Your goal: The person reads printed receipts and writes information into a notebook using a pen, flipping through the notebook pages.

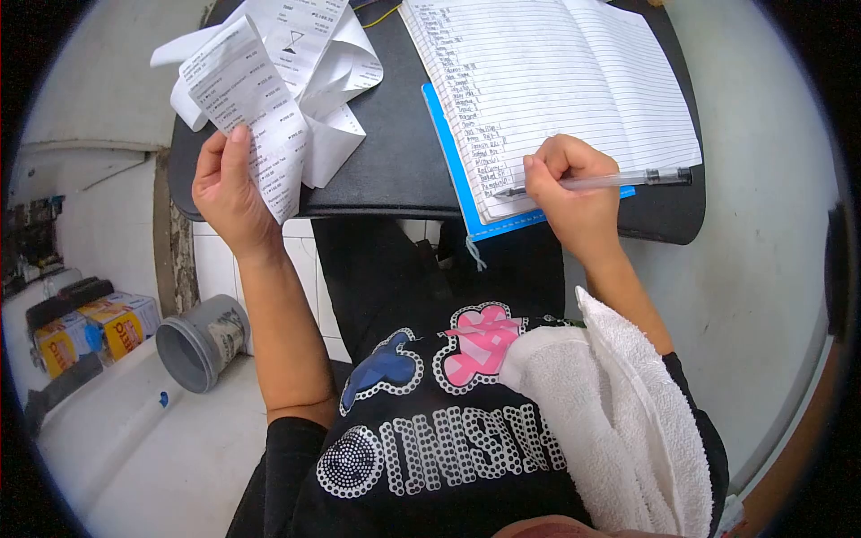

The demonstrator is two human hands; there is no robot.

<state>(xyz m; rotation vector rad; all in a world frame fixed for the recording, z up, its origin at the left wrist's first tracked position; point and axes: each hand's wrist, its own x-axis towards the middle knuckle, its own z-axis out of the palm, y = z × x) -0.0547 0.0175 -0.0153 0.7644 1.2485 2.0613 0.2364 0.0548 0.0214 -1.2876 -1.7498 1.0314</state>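
Note:
My left hand (231, 184) pinches a long printed receipt (247, 99) between thumb and fingers, over the table's left side. More curled receipt paper (336, 134) lies behind it. In my right hand (576, 193) is a clear pen with a black cap end (659, 177), its tip on the lower left of a lined page. That page belongs to an open notebook (556, 81) with a blue cover (439, 125). A handwritten list runs down the left edge of the page. The right-hand page bears no writing that I can see.
The black table (395, 134) has its near edge just ahead of my lap. A white towel (610, 412) hangs over my front on the right. On the floor at left, a grey bucket (202, 345) lies on its side near yellow printed boxes (117, 327).

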